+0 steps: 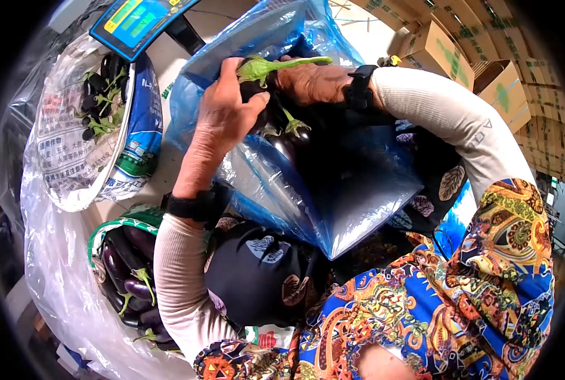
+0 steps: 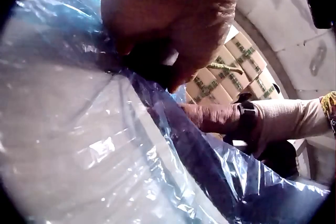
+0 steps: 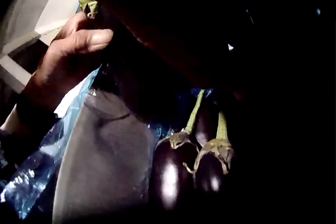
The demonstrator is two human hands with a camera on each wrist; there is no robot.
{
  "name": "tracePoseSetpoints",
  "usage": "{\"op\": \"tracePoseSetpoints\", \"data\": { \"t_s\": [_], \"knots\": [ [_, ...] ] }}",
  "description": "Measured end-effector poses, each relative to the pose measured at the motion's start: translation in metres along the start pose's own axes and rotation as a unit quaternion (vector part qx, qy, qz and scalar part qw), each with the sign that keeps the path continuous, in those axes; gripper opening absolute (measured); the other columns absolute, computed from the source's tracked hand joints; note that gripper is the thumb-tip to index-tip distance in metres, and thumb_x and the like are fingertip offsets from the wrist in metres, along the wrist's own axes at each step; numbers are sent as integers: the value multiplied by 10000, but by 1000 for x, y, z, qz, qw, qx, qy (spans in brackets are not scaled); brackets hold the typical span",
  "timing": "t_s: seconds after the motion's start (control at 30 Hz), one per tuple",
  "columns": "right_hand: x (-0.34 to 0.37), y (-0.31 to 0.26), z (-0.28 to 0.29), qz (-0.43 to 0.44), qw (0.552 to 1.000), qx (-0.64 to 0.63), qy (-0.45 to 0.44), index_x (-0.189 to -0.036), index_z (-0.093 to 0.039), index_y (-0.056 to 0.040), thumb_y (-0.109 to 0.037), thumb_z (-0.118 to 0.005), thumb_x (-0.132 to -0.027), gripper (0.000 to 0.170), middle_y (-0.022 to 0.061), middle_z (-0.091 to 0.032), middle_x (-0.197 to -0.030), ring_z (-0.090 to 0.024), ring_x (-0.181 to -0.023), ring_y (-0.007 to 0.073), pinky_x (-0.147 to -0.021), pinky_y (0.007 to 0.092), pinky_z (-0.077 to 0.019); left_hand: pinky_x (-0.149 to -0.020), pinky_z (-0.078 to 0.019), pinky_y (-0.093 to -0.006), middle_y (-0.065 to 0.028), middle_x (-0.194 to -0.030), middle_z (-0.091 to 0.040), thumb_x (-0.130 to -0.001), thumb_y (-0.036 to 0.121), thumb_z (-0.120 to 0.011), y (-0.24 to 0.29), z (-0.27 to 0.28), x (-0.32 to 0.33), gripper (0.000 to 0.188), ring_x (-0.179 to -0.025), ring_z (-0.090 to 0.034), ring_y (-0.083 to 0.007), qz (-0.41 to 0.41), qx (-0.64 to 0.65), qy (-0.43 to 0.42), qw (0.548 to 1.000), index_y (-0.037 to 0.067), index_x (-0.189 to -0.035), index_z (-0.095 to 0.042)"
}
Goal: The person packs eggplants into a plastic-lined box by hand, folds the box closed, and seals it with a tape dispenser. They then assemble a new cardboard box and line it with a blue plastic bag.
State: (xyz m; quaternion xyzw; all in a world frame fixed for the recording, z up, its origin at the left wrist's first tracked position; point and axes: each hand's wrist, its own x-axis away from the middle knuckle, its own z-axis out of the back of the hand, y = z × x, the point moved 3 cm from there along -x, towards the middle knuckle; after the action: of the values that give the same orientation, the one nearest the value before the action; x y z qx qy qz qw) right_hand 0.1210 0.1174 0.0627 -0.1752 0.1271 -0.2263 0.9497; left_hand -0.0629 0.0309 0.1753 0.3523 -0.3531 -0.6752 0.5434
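My left hand (image 1: 224,113) curls round an eggplant (image 1: 249,89) at the mouth of the blue bag (image 1: 257,174). My right hand (image 1: 314,84) is by its stem (image 1: 301,62), the fingers too hidden to tell their grip.

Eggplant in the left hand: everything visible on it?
The eggplant has a very dark body, a ragged green calyx and a long, slim green stem, pointing right in the head view across the right hand. The left hand grips it near the calyx. It is at the blue plastic bag. Much of its body is hidden or shadowed; whether the right hand touches it is unclear.
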Motion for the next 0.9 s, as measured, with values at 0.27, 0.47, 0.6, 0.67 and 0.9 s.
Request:
{"op": "tracePoseSetpoints", "data": {
  "t_s": [0.27, 0.47, 0.6, 0.67, 0.9],
  "knots": [
    [-36, -38, 110, -170, 887, -218, -371, -1155, -620, 15, -200, -514, -963, 307, 138, -701, -983, -706, -821, 189, -697, 329, -605, -955, -460, -417, -257, -1149, -615, -808, 158, -696, 11, 6, 0, 560, -1106, -594, -414, 11, 52, -47, 997, 28, -1280, -423],
    [1, -69, 181, -323, 887, -260, -201, -1096, -647, -2, -353, -604, -934, 388, 97, -689, -933, -680, -789, 131, -647, 241, -569, -933, -448, -342, -132, -1105, -622, -788, 254, -737, 37, 25, -6, 551, -1027, -577, -224, -23, 176, -61, 982, 1, -1220, -507],
    [18, -78, 182, -220, 939, -165, -205, -1140, -638, -12, -345, -636, -919, 400, 138, -690, -968, -675, -905, 252, -802, 343, -553, -904, -470, -336, -135, -1064, -641, -780, 286, -749, 63, 38, -7, 547, -998, -607, -217, -46, 155, -75, 984, 13, -1201, -530],
    [23, -88, 182, -205, 948, -99, -222, -1089, -626, -17, -284, -706, -872, 353, 158, -674, -1012, -655, -923, 307, -822, 395, -535, -879, -488, -341, -139, -1044, -648, -778, 306, -753, 78, 38, -5, 555, -972, -626, -220, -40, 123, -75, 989, 13, -1196, -533],
    [36, -78, 158, -94, 947, 80, -297, -1125, -584, -13, -277, -781, -775, 481, 231, -641, -879, -625, -921, 408, -769, 475, -499, -709, -529, -325, -134, -911, -645, -734, 382, -778, 78, 32, 6, 607, -809, -644, -197, 126, 66, -120, 983, -51, -1097, -556]
  ]
}}
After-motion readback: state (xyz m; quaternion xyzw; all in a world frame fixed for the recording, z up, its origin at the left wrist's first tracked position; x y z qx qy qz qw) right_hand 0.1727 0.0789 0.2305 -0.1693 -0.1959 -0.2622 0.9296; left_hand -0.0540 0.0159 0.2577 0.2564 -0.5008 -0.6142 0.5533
